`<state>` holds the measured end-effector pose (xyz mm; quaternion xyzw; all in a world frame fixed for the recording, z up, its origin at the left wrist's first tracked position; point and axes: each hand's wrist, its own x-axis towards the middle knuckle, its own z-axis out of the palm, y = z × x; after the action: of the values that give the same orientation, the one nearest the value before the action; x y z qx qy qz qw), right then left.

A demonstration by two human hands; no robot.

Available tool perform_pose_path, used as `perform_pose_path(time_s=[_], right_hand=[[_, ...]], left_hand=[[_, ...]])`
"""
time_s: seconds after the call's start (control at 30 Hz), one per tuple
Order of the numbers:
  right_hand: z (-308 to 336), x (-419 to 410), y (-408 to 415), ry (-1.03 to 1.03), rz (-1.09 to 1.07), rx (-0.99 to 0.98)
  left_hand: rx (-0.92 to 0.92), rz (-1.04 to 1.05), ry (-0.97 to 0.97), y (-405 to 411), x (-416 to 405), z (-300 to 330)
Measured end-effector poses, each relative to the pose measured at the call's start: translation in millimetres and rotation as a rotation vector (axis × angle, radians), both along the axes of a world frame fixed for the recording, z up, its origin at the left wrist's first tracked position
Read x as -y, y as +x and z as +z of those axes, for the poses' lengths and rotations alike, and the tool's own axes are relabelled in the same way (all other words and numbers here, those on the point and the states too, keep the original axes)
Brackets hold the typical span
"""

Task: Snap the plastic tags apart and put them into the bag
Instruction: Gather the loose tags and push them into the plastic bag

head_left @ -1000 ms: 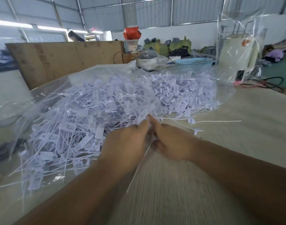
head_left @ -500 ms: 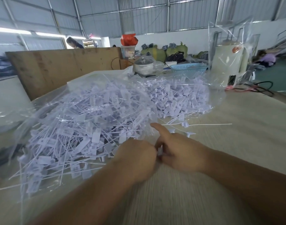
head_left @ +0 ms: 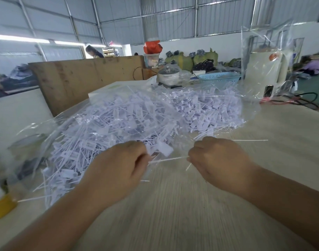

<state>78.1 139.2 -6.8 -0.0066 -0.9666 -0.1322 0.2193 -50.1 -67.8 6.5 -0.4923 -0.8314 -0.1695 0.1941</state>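
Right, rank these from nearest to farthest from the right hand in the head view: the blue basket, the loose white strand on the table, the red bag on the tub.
1. loose white strand: on the table just beyond the right hand.
2. blue basket: far across the table, behind the tag pile.
3. red bag: farthest, atop a tub, back left.

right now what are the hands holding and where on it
Both hands hold white plastic tags. The left hand grips the flat tag head; the right hand pinches the thin white plastic stem at its far end.
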Motion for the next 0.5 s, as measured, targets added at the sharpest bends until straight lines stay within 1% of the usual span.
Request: perform_pose_path(time_s=[0.03,0.07,0.1,0.13,0.17,0.2,0.23,0.27,0.3,0.33,0.37,0.43,0.47,0.5], right_hand=[[0.5,3.2,-1.2,-0.056,-0.029,0.053],[-0.7,5.1,-2.4,-0.191,-0.074,0.124],[-1.1,6.3,-3.8,-0.375,-0.117,0.205],[-1.9,7.9,-4.8,-0.604,-0.134,0.259],[-1.2,12.2,-6.1,-0.852,-0.131,0.295],[-0.1,18.5,-7.6,-1.092,-0.115,0.322],[0.9,25.0,-9.2,-1.303,-0.108,0.342],[1.4,32.4,-11.5,-1.461,-0.109,0.351],[3.0,40.7,-14.3,-1.574,-0.112,0.351],[4.7,47.8,-17.7,-1.646,-0.105,0.335],[6.4,53.1,-21.8,-1.668,-0.090,0.301],[10.7,61.6,-28.1,-1.663,-0.052,0.221],[12.6,65.1,-30.4,-1.697,-0.029,0.193],[13.8,67.8,-32.3,-1.777,0.001,0.181]], left_hand=[[0.034,0.073,0.043,-2.0,2.8,2.2],[0.048,0.154,0.067,-3.3,4.4,3.5],[0.077,0.227,0.086,-4.1,4.9,3.4],[0.150,0.277,0.110,-4.4,4.4,2.7],[0.271,0.296,0.147,-4.7,1.8,1.1],[0.433,0.293,0.193,-4.6,-2.7,-1.9],[0.621,0.279,0.252,-3.6,-8.6,-4.5],[0.815,0.265,0.329,-1.0,-14.4,-6.5],[0.987,0.248,0.405,2.4,-20.4,-8.9],[1.114,0.230,0.465,6.4,-27.1,-11.1],[1.185,0.213,0.508,10.0,-33.5,-13.2],[1.218,0.193,0.580,15.9,-44.5,-15.2],[1.224,0.188,0.638,17.5,-48.7,-14.9],[1.251,0.173,0.714,18.0,-52.3,-14.1]])
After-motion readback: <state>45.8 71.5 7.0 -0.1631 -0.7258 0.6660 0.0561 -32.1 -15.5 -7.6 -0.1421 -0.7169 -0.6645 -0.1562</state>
